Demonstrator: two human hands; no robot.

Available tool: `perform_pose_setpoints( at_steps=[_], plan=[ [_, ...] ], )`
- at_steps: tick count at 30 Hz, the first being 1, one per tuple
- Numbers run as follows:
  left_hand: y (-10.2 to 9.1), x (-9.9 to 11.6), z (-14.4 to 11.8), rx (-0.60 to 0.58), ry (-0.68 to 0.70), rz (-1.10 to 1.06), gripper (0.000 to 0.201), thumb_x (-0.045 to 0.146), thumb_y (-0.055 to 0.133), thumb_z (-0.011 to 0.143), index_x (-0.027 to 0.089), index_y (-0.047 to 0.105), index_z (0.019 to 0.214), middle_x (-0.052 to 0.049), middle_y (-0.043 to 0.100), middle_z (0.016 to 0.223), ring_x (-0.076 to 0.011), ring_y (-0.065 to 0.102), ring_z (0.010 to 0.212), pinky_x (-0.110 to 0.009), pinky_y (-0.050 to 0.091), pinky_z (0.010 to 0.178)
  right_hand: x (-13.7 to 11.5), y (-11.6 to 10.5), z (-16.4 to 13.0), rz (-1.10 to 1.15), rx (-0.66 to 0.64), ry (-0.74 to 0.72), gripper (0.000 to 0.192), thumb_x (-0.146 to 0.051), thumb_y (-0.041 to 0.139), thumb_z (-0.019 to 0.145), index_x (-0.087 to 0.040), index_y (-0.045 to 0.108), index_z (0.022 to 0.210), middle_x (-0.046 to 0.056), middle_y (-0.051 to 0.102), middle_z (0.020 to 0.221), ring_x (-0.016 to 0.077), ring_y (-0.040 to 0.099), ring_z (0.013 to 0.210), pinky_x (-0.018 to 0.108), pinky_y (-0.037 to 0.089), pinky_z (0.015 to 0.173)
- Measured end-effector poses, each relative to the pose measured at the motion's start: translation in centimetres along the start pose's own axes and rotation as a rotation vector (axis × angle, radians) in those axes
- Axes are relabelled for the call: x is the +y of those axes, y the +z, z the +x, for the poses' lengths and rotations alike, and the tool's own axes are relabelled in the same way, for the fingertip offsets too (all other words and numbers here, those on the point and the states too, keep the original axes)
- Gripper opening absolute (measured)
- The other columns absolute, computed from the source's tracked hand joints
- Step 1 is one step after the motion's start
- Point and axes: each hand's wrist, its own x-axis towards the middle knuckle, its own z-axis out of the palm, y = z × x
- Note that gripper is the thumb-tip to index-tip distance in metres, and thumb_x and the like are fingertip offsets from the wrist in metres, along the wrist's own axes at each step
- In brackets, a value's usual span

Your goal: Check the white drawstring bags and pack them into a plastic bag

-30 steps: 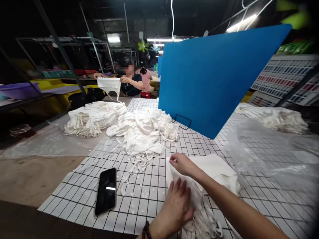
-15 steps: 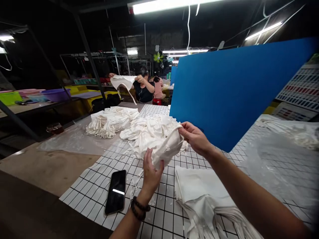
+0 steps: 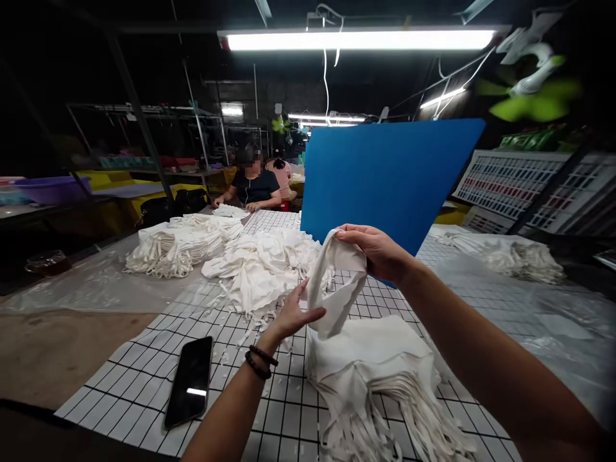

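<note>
A white cloth piece (image 3: 337, 260) hangs in a loop from my right hand (image 3: 380, 250), its top edge pinched between thumb and fingers. My left hand (image 3: 293, 314) is at the cloth's lower left side, thumb and fingers spread apart; whether it presses on the fabric I cannot tell. Just below the hanging cloth lies a neat stack of white cloth pieces (image 3: 375, 346), its straps trailing toward me. Beyond my left hand is a loose, crumpled heap of white cloth pieces (image 3: 264, 266).
A black phone (image 3: 189, 382) lies at left on the checked tablecloth (image 3: 129, 378), among white scraps. Another strapped pile (image 3: 180, 244) rests on plastic sheeting. A blue board (image 3: 375, 179) stands behind my right hand. One co-worker (image 3: 253, 186) sits across the table.
My right hand has brought the cloth from the heap toward the neat stack, and it now hangs in a loop. My left hand moved along. The co-worker has lowered a white piece to the table.
</note>
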Motion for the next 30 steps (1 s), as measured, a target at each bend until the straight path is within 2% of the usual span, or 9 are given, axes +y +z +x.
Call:
perform_pose_setpoints(
  at_steps=[2,4,6,8,12,16,22,27,30],
  plan=[
    [-1.1,0.3,0.4,-0.132,-0.05,-0.121,0.069,0.051,0.077,0.064,0.017,0.057,0.121,-0.012,0.06,0.119,-0.0284,0.054,0.11,-0.037,0.043,0.093,-0.4,-0.9,-0.6,-0.056,-0.018,0.022,0.024,-0.032,0.074,0.071,-0.017,0.063,0.086,-0.001,0.059,0.072,0.0084,0.052,0.058,0.018,0.041,0.049],
    [-2.0,0.9,0.5,-0.241,-0.146,-0.256,0.054,0.051,0.075,0.067,0.013,0.065,0.104,-0.009,0.067,0.098,-0.0214,0.061,0.087,-0.029,0.048,0.076,-0.7,-1.7,-0.9,-0.108,-0.012,0.043,0.026,-0.034,0.074,0.072,-0.017,0.063,0.087,0.0,0.059,0.073,0.0092,0.053,0.058,0.019,0.042,0.048],
    [-2.7,1.7,0.5,-0.265,-0.236,-0.376,0.044,0.046,0.079,0.065,0.011,0.067,0.089,-0.005,0.067,0.079,-0.0145,0.06,0.068,-0.023,0.045,0.061,-1.0,-2.7,-1.1,-0.151,0.021,0.049,0.029,-0.036,0.075,0.07,-0.017,0.063,0.088,0.002,0.06,0.075,0.0106,0.054,0.059,0.02,0.044,0.048],
    [-3.3,2.8,0.4,-0.218,-0.267,-0.458,0.04,0.044,0.08,0.064,0.01,0.067,0.08,-0.003,0.065,0.07,-0.0106,0.057,0.058,-0.019,0.042,0.054,-1.3,-3.7,-1.3,-0.195,0.03,0.057,0.031,-0.036,0.076,0.068,-0.016,0.063,0.088,0.004,0.062,0.08,0.0125,0.056,0.063,0.022,0.046,0.051],
    [-4.4,5.1,0.3,-0.056,-0.262,-0.543,0.041,0.051,0.072,0.072,0.011,0.068,0.082,-0.004,0.068,0.071,-0.0125,0.061,0.06,-0.022,0.048,0.057,-1.3,-6.0,-2.0,-0.347,-0.036,0.133,0.037,-0.019,0.076,0.06,-0.018,0.06,0.093,0.005,0.063,0.087,0.0156,0.059,0.07,0.023,0.048,0.054],
    [-4.7,6.1,0.2,0.024,-0.288,-0.569,0.035,0.042,0.072,0.076,0.01,0.068,0.091,-0.007,0.072,0.078,-0.0162,0.065,0.065,-0.025,0.052,0.061,0.5,-7.7,-2.5,-0.557,0.029,0.118,0.038,-0.006,0.063,0.056,-0.02,0.059,0.091,0.002,0.06,0.079,0.0137,0.053,0.062,0.021,0.039,0.046],
    [-3.2,6.2,-0.4,-0.039,-0.348,-0.683,0.038,0.04,0.059,0.086,0.009,0.065,0.107,-0.009,0.072,0.083,-0.0178,0.067,0.065,-0.028,0.054,0.062,3.0,-8.6,-3.0,-0.784,0.208,-0.117,0.023,-0.012,0.059,0.06,-0.018,0.06,0.082,0.001,0.057,0.07,0.0119,0.047,0.059,0.022,0.033,0.045],
    [-3.0,6.7,-1.3,-0.067,-0.48,-0.748,0.034,0.04,0.053,0.09,0.009,0.067,0.09,-0.003,0.063,0.056,-0.0148,0.062,0.052,-0.023,0.052,0.053,3.5,-8.8,-4.1,-0.726,0.269,-0.111,0.019,-0.015,0.057,0.062,-0.018,0.058,0.081,0.0,0.057,0.073,0.0125,0.051,0.061,0.023,0.038,0.049],
    [-3.1,6.5,-1.8,-0.123,-0.481,-0.688,0.029,0.038,0.057,0.088,0.011,0.068,0.086,-0.002,0.061,0.052,-0.015,0.061,0.053,-0.023,0.051,0.052,4.3,-8.6,-5.1,-0.72,0.314,-0.208,0.015,-0.02,0.058,0.067,-0.018,0.055,0.081,0.0,0.056,0.073,0.0127,0.05,0.062,0.024,0.039,0.05]
  ],
)
